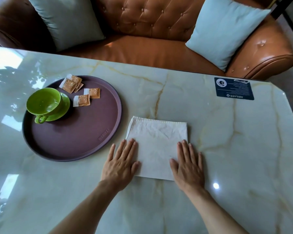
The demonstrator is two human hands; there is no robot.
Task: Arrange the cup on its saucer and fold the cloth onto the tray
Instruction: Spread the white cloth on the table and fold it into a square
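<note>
Sofa (159, 31): tufted brown leather, running along the far side of the table, with a pale blue cushion (64, 19) propped at the left end and another (227, 31) at the right.
Table (210, 149): glossy pale marble with yellowish veins, catching window reflections along its left part.
Tray (71, 141): round, dark purple, raised rim, lying on the left half of the table, just beside the cloth but not touching it.
Cloth (157, 142): white, creased, folded into a rough square, flat on the bare table to the right of the tray, not on it.
Left hand (120, 164): palm down, fingers spread flat and fully extended, pressing on the cloth's near-left corner; part of the hand rests on the table beside the cloth. It grips nothing.
Right hand (188, 166): also flat and wide open, fingers fanned, lying over the cloth's near-right edge with the outer fingers on the marble. It grips nothing.
Card (233, 88): dark blue printed card lying flat near the table's far right corner, well apart from everything else.
Saucer (64, 107): green, on the tray's left part.
Cup (44, 103): green, upright on the saucer, handle pointing toward the near side; looks empty.
Sachets (81, 92): several small orange and white packets scattered on the far part of the tray, just beside the saucer.
</note>
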